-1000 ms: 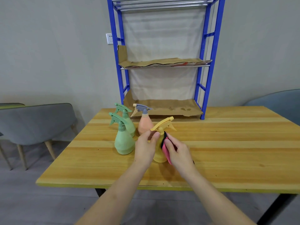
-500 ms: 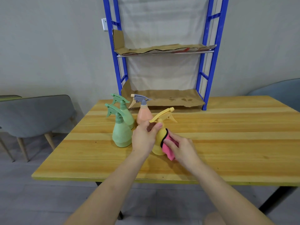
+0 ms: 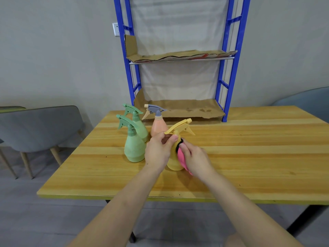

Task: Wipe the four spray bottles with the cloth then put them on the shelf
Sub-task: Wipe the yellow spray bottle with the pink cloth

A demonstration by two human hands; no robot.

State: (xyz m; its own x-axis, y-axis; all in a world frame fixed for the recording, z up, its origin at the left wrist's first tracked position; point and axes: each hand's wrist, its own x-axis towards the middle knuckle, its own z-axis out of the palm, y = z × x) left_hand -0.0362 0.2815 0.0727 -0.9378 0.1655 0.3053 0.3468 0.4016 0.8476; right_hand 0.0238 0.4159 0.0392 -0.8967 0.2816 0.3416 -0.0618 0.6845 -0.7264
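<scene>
Since a second ago your head has tipped down, so the top of the shelf has slid out of view. Your two hands have stayed on the yellow bottle, and the cloth has crept up a little toward its neck.

The grey wall [image 3: 53, 50] fills the back of the room, and the grey floor [image 3: 35, 220] shows under you. The long wooden bench [image 3: 249, 157] runs across the middle. The blue shelf [image 3: 229, 50] stands on the far side of the bench, against the wall, with brown cardboard [image 3: 187, 109] on its low board and more on the board above. A grey chair [image 3: 39, 127] sits to the left and a blue-grey chair [image 3: 306, 98] to the right.

All four bottles stand on the bench, near the shelf. Two green bottles [image 3: 134, 148] are on the left, one just behind the other. The peach bottle [image 3: 157, 127] with a grey top stands behind your left hand.

The yellow bottle [image 3: 173, 164] stands up straight at the front. Your left hand [image 3: 158, 150] pinches its neck, fingers and thumb curled under the trigger. Your right hand [image 3: 197, 159] curls its fingers over the pink cloth [image 3: 181, 155] and presses it on the bottle's right side.

A small white socket [image 3: 116, 29] is on the wall.
</scene>
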